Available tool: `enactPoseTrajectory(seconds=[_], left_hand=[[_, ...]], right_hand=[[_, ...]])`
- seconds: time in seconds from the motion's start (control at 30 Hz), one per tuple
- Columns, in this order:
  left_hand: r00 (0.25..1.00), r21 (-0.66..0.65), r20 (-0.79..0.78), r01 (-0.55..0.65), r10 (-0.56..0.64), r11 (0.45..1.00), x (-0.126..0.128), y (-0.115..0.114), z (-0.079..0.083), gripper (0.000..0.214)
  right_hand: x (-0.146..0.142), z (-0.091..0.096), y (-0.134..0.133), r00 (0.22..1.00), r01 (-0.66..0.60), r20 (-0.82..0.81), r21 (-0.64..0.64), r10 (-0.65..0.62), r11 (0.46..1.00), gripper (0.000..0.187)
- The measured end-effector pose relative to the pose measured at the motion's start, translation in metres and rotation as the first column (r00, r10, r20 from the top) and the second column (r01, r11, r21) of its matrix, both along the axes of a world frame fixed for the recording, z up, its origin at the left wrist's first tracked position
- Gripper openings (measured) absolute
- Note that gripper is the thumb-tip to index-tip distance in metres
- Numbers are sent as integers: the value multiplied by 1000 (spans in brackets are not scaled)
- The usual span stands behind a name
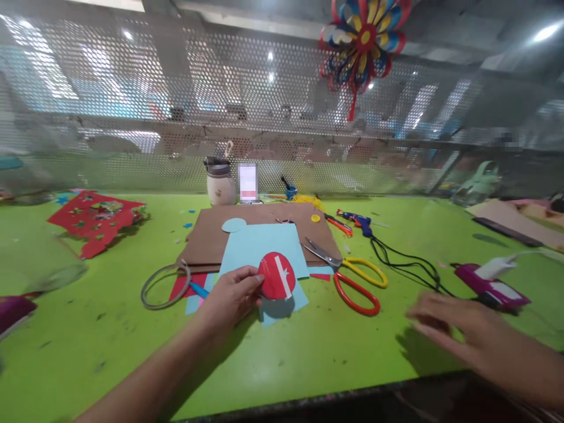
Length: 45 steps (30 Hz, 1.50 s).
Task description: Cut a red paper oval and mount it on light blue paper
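Note:
My left hand [231, 296] pinches a red paper disc [277, 275] with a white strip across it, held just above a light blue paper sheet [259, 247]. The sheet lies on a brown cardboard sheet [207, 235] on the green table [286, 358]. My right hand [462, 332] hovers over the table's near right part, blurred, with fingers stretched out flat and nothing in it. Scissors [352, 279] with yellow and red handles lie between my hands, right of the blue sheet.
A tape ring [165, 286] lies left of the blue sheet. A blue glue gun [359, 220] with a black cord, a magenta tool [489, 288], a white jar [220, 182], red cut paper [94, 220] and a hanging paper pinwheel [363, 38] surround the spot. A mesh screen [132, 117] backs the table.

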<state>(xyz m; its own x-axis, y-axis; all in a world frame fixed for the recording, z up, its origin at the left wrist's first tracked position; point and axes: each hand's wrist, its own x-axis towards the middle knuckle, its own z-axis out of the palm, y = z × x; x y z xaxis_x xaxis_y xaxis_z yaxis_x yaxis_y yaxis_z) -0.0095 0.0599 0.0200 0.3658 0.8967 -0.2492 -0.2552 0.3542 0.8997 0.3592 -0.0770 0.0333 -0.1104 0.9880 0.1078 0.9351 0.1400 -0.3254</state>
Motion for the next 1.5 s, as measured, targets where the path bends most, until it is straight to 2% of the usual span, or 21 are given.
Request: enactPoseTrajectory(seconds=[0.03, 0.13, 0.27, 0.33, 0.4, 0.43, 0.53, 0.57, 0.6, 0.67, 0.77, 0.83, 0.87, 0.93, 1.03, 1.17, 1.4, 1.5], left_hand=[[1000, 10, 10, -6, 6, 1000, 1, 0, 1, 12], [999, 44, 24, -37, 36, 998, 2, 0, 5, 13], [999, 89, -13, -46, 48, 995, -1, 1, 14, 14], [999, 98, -35, -36, 39, 995, -2, 1, 20, 14], [998, 94, -46, -27, 31, 995, -3, 1, 24, 16], [998, 88, -49, -25, 29, 996, -3, 1, 26, 17], [998, 74, -51, -23, 26, 997, 1, -1, 33, 17], [998, 67, -51, -21, 25, 998, 2, -2, 35, 16], [998, 59, -52, -18, 21, 998, 3, -4, 38, 16], [998, 42, -55, -15, 17, 999, 4, -5, 41, 17], [997, 29, -62, -35, 36, 999, 2, -3, 40, 20], [997, 33, -61, -52, 53, 998, 0, -1, 36, 23], [996, 34, -59, -58, 60, 998, 0, 1, 34, 25], [996, 29, -56, -74, 76, 997, 0, 2, 30, 27], [994, 6, -55, -93, 93, 996, 2, 2, 28, 28], [993, 9, -54, -103, 104, 995, 2, 1, 27, 27], [997, 44, -18, -68, 69, 997, -4, 1, 22, 24], [996, 56, 4, -88, 88, 995, -9, 1, 24, 21]], right_hand=[[-10, 1, 19, 998, -63, 28, -13, 63, 998, 28], [-32, -3, 70, 980, -87, 175, -59, 96, 994, 44], [-40, -12, 106, 971, -49, 227, -137, 79, 989, 57], [-44, -10, 111, 973, -60, 214, -117, 84, 991, 50], [-55, -4, 111, 979, -72, 184, -79, 86, 994, 33], [-64, 0, 110, 983, -81, 159, -61, 90, 995, 27], [-101, 13, 106, 987, -161, -11, -43, 161, 986, 30], [-113, 17, 105, 960, -212, -187, -11, 206, 977, 27], [-123, 19, 104, 924, -243, -298, 35, 242, 969, 24], [-132, 19, 104, 878, -257, -380, 143, 292, 956, 20], [-115, 9, 109, 943, -216, -215, 183, 254, 959, 19], [-90, -3, 114, 990, -138, 2, 122, 138, 983, 21], [-76, -9, 115, 990, -97, 110, 55, 90, 994, 24], [-54, -18, 116, 986, -54, 159, 3, 53, 999, 27], [-37, -21, 112, 988, -28, 144, -121, 46, 992, 43], [-42, -18, 113, 993, 24, 118, -247, 6, 969, 69], [-47, -30, 125, 995, 102, 46, -230, -94, 968, 70], [-40, -39, 128, 991, 127, -12, -245, -134, 961, 63]])
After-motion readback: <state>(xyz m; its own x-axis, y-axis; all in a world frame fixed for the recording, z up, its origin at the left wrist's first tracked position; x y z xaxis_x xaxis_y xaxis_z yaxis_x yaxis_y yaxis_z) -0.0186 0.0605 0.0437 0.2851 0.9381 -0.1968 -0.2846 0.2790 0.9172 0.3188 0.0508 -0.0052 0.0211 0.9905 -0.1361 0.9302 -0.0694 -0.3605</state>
